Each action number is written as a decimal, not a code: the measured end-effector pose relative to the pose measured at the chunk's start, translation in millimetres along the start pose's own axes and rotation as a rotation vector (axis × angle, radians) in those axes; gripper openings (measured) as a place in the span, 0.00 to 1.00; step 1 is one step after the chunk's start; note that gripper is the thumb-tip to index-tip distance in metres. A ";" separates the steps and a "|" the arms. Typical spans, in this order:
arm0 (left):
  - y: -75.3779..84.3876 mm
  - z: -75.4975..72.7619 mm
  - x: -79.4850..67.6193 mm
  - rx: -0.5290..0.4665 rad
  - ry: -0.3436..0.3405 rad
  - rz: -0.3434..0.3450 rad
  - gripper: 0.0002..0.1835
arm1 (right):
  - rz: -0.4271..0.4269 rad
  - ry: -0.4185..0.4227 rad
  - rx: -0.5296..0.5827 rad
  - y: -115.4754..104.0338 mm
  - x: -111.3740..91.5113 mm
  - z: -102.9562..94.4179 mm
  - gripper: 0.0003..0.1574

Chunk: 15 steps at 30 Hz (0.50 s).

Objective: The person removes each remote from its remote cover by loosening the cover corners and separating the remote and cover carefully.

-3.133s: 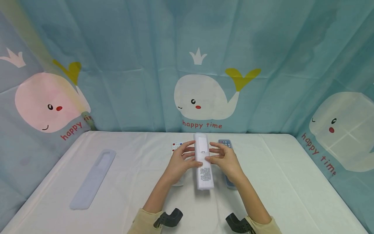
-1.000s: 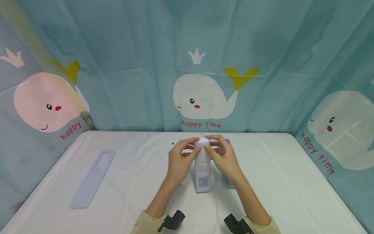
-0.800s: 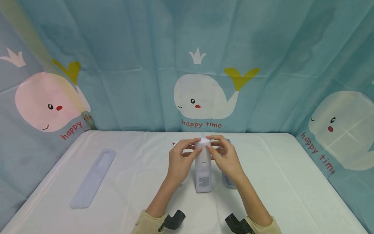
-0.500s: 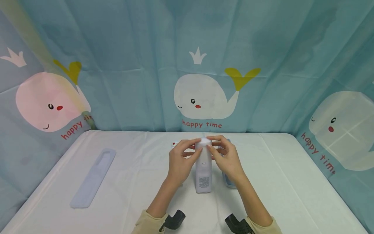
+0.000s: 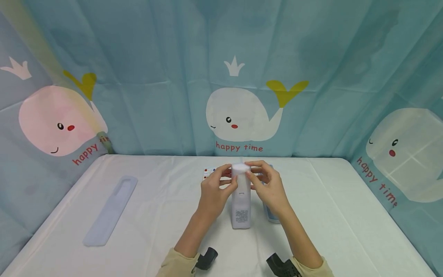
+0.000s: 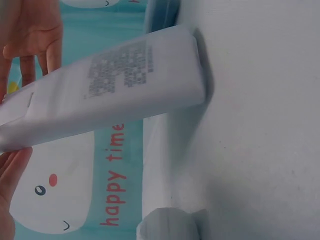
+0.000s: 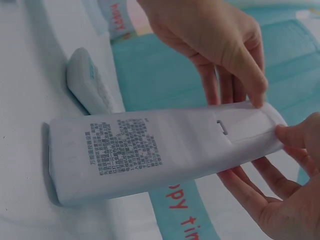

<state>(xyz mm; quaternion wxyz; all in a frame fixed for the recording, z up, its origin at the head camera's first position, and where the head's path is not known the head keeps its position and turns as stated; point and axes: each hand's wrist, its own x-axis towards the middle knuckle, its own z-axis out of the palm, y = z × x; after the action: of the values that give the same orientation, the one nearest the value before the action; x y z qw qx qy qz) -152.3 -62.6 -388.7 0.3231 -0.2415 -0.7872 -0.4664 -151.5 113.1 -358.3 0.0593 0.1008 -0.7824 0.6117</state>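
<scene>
White, tilted, lower end on the cloth (image 5: 166, 215), the remote (image 5: 241, 204) stood before me, left hand (image 5: 214, 194) and right hand (image 5: 270, 188) pinching its upper part. In my head view, they partly blocked a button remote (image 5: 208, 173) and blue remote (image 5: 272, 215); a pale strip (image 5: 110, 211) lay well left.

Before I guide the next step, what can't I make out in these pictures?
- Front face of the held white remote: turned away in all three views.
- Its back label: print too small to read in the head view.
- Its far end: cut off by the left edge in the left wrist view.
- Most of the remote behind the left hand: covered by that hand, head view.
- Blue item: upper part mostly behind the right hand, head view.
</scene>
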 end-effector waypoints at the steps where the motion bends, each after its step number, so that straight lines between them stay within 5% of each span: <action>1: -0.7 0.5 -0.7 0.014 0.004 0.015 0.19 | 0.000 0.000 0.003 0.0 0.1 -0.2 0.17; 10: -4.8 3.7 -1.2 0.316 0.061 0.317 0.19 | -0.022 0.001 0.017 -1.6 -0.5 0.4 0.17; 15: -5.8 5.7 -0.4 0.450 0.105 0.402 0.17 | -0.039 0.001 0.030 -3.0 -0.9 1.5 0.16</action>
<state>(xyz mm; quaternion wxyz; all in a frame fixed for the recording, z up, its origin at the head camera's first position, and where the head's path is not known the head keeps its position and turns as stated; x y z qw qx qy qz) -157.6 -60.1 -394.4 0.4946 -0.2901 -0.7894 -0.2190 -149.9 111.0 -356.0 0.0702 0.1165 -0.7711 0.6220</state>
